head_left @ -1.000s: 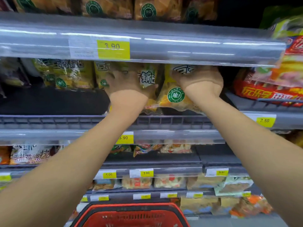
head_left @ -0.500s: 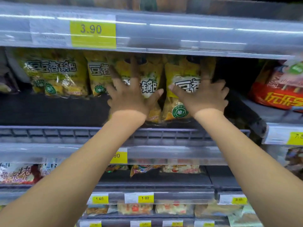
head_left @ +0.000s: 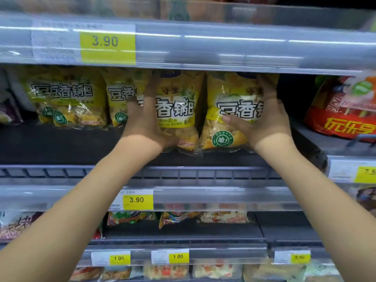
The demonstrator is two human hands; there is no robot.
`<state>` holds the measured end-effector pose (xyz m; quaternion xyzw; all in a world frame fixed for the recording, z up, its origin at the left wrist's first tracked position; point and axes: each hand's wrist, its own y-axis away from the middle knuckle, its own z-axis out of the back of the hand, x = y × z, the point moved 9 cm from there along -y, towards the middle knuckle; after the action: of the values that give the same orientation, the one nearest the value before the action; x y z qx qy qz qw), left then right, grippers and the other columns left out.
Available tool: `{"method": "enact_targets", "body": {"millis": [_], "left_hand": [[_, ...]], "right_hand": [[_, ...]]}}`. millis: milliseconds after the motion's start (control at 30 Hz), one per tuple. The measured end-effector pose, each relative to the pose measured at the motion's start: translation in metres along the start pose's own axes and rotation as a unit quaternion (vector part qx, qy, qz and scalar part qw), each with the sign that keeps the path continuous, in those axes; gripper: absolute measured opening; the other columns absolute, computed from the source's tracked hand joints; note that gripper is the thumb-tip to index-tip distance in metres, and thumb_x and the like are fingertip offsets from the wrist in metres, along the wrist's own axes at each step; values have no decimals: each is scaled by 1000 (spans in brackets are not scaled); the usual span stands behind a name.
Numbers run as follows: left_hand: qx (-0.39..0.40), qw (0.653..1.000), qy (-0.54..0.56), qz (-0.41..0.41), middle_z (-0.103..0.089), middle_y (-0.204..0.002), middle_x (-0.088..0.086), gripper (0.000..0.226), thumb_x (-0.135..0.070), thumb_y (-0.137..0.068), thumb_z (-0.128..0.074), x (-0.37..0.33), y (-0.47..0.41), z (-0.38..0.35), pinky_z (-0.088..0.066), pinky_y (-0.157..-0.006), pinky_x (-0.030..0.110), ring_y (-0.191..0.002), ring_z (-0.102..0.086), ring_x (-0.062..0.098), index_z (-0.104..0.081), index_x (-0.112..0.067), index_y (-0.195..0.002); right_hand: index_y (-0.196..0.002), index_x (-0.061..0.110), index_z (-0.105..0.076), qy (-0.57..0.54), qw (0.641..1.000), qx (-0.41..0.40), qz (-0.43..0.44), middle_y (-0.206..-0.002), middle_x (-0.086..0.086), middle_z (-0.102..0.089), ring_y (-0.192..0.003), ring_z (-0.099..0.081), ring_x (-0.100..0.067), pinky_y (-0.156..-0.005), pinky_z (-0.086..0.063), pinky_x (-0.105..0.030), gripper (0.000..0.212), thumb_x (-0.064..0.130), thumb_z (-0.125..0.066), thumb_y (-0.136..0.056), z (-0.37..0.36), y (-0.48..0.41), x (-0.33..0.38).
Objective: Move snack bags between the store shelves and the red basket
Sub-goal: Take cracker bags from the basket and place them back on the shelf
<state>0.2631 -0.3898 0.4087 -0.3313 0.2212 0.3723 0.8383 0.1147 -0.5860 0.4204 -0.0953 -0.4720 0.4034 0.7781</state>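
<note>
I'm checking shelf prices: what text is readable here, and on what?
"3.90": yellow paper price tag, top shelf rail
"3.90": yellow tag, middle rail
"1 00": two yellow tags, lower rail
"豆香锅巴": yellow plastic snack bags
"脆!": green round seal on the bag in the right hand
"7.5": right tag, cut off
Tags' fine print: blurred.

A self-service shop is shown. Tiered grey shelves (head_left: 203, 176) are fronted by clear plastic rails (head_left: 223, 43), in which yellow price tags (head_left: 107, 44) marked 3.90 and 1.00 are held. Identical yellow snack bags (head_left: 61, 98) are lined up in rows, and red packets (head_left: 345, 112) are seen at the right.
</note>
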Motion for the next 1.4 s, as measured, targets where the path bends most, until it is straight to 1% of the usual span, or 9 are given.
{"method": "enact_targets", "body": {"millis": [100,233,467,600,767,833,900,1100,1400], "left_hand": [[8,1000,-7,-24,-13,-154,19,138,-32,-54,-93,-5,-9,-6,-33,-107,41,-138,-31,38,9,-44,-147],[109,993,-32,-15,13,-157,19,145,-32,-60,-90,5,-11,-34,-23,-114,50,-146,-9,38,36,-62,-124],[144,989,-13,-22,22,-156,18,141,-32,-65,-88,5,-9,-33,-21,-113,46,-147,-6,32,36,-61,-127],[113,993,-33,-16,4,-158,15,124,-56,-64,-80,4,0,-18,-27,-111,44,-142,-22,40,21,-62,-136],[-9,993,-81,-80,-19,-155,8,86,-64,-79,-59,3,36,20,-37,-107,49,-136,-31,37,-16,-36,-149],[-59,983,-119,-123,-41,-137,14,75,-63,-85,-52,4,62,28,-43,-97,47,-120,-44,38,-32,-21,-144],[-94,968,-153,-173,-49,-119,15,66,-58,-89,-49,12,87,28,-43,-92,46,-111,-47,37,-41,-12,-136],[-83,951,-210,-212,-25,-155,19,67,-48,-90,-48,73,152,16,-23,-115,53,-145,-19,36,-36,-12,-146],[-15,952,-235,-196,-33,-149,25,63,-40,-86,-55,167,262,-11,-27,-109,59,-138,-29,46,-44,-13,-142]], "right_hand": [[-151,34,-15,34,999,-15,-12,-149,-12,-28,-134,-33,-26,-99,-27,-24,102,44,-79,-71,8,0,-3],[-152,35,1,65,996,51,-45,-144,-23,-25,-129,-38,-37,-103,-31,-30,109,43,-76,-75,-5,-1,-19],[-149,43,9,65,992,90,-63,-149,-23,-18,-134,-33,-41,-108,-30,-39,111,48,-74,-75,-5,-1,-24],[-152,28,-3,140,985,46,-91,-143,-25,-29,-130,-35,-44,-104,-35,-45,113,61,-71,-68,11,11,-19],[-146,15,-32,139,982,-125,41,-131,-24,-42,-117,-41,-40,-96,-38,-46,91,58,-67,-74,22,80,28],[-140,11,-39,155,973,-146,86,-126,-23,-45,-114,-42,-39,-94,-39,-45,80,59,-61,-79,3,110,44],[-139,11,-43,170,969,-139,114,-127,-22,-46,-117,-41,-37,-95,-38,-46,73,58,-58,-84,-20,135,53],[-137,10,-48,229,957,-101,148,-129,-26,-46,-122,-38,-41,-100,-34,-53,59,45,-57,-90,-76,205,67],[-135,14,-49,305,947,23,104,-130,-25,-46,-122,-36,-39,-95,-33,-52,59,40,-57,-83,-159,328,57]]}}
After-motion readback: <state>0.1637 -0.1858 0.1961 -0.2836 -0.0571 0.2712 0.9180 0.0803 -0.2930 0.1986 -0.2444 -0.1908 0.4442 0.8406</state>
